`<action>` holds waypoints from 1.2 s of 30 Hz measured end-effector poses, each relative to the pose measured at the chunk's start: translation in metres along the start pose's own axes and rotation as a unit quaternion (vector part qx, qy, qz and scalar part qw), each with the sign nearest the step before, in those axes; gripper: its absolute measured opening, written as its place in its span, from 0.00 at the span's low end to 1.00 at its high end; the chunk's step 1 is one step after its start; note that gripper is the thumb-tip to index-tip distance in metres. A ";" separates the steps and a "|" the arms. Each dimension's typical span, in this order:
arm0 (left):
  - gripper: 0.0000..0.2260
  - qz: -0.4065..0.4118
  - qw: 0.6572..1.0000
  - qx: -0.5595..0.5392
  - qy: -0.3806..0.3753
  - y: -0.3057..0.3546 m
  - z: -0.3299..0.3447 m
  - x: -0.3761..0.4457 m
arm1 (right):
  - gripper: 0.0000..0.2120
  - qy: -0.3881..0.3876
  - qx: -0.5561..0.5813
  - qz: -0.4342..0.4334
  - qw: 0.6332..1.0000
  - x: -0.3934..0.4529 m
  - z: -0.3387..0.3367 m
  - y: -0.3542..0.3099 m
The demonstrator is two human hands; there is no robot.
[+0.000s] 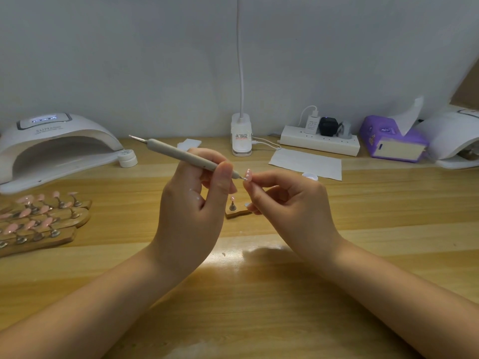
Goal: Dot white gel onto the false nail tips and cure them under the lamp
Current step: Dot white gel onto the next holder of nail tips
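— Where's the nail tip (248,175)?
— Pinched in the right hand (287,200), above the surface (259,294). The left hand (191,203) grips the dotting pen (181,154), point touching it.
— Containers?
— A closed white jar (127,158) beside the lamp (51,146); contents hidden.

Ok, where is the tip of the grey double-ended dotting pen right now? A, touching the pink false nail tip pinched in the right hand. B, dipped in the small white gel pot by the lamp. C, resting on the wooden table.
A: the left hand holds the grey double-ended dotting pen with its tip against the pink false nail tip pinched by the right hand.
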State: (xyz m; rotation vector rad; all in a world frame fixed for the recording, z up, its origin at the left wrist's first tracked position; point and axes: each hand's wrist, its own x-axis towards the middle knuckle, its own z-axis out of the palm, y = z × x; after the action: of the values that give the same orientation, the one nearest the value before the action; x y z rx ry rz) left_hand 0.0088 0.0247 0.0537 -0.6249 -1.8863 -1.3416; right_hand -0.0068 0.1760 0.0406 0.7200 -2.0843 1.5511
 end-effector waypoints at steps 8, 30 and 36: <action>0.02 0.000 1.000 -0.004 0.004 0.001 0.000 0.000 | 0.05 0.001 0.000 0.000 1.000 0.000 0.000 0.001; 0.07 -0.007 1.000 0.003 0.005 -0.001 0.001 -0.001 | 0.06 0.000 -0.006 -0.003 1.000 0.000 0.000 0.000; 0.03 0.001 1.000 -0.005 0.019 0.002 0.000 0.000 | 0.05 0.005 -0.002 0.000 1.000 0.000 0.000 0.001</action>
State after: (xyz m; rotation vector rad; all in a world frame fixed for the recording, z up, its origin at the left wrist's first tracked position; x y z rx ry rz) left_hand 0.0100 0.0254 0.0546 -0.6016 -1.8492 -1.3526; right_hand -0.0072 0.1759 0.0398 0.7087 -2.0791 1.5480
